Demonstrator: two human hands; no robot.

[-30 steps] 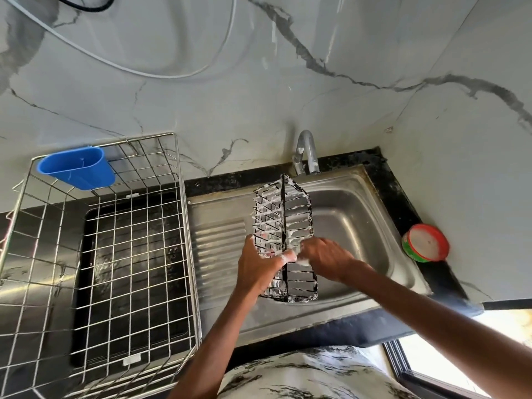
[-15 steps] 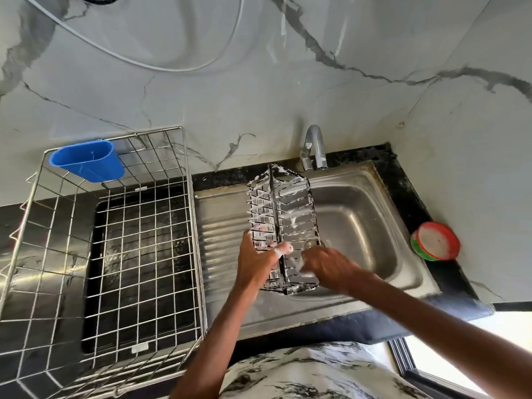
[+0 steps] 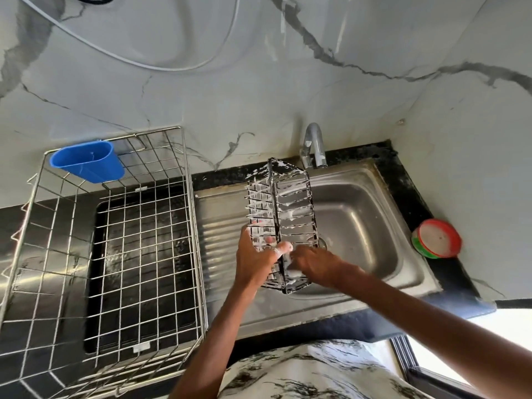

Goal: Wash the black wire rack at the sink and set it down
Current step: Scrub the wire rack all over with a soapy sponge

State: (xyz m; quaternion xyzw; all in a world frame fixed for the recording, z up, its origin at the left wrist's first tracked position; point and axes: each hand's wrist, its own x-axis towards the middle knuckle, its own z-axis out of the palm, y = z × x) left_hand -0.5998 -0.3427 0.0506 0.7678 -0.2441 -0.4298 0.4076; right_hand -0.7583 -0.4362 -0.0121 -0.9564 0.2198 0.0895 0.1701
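**Soapy rack held on end over sink**

Black wire rack [image 3: 283,223] stands upright on end, sudsy, over the line where the drainboard [image 3: 221,226] meets the sink basin [image 3: 362,223]. Its top edge is just below the faucet [image 3: 314,145].

My left hand [image 3: 257,260] grips its left side, with the thumb across the front wires and the fingers curled behind. My right hand [image 3: 312,263] is back-up against the lower wires in foam; I cannot tell its finger state. Both forearms reach in from below.

Bare basin steel shows right of the rack. The wire drying basket [image 3: 190,226] borders the drainboard on the left. The red-rimmed tub [image 3: 437,239] sits well apart on the right counter.
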